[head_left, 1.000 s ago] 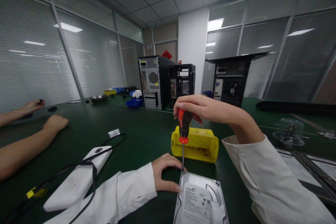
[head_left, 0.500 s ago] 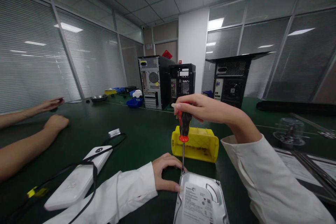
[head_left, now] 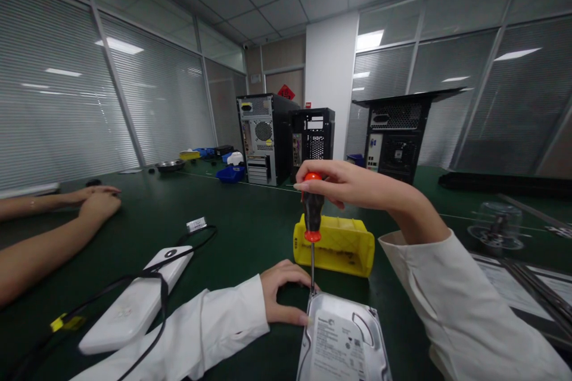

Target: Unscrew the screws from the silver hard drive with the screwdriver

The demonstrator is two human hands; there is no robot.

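A silver hard drive (head_left: 342,339) with a printed label lies flat on the green table at the bottom of the view. My left hand (head_left: 286,294) grips its far left corner, thumb along the side edge and fingers at the far end. Above that corner my right hand (head_left: 344,184) holds a red and black screwdriver (head_left: 313,214) almost upright, fingers closed around the handle's top. The shaft's tip meets the drive's far left corner; the screw beneath it is too small to make out. Just behind the drive, a yellow bin (head_left: 353,247) rests on its side with its opening facing me.
A white power bank (head_left: 134,303) with a black cable lies left, by my sleeve. Another person's hands (head_left: 100,202) rest at the far left. Computer cases (head_left: 279,140) and a blue bin (head_left: 230,174) stand behind. To the right is a clear plastic container (head_left: 496,223).
The right hand's fingers have shifted on the handle, and its red top now shows. The other person's far hand has lowered onto the near one. My left hand stays on the drive.
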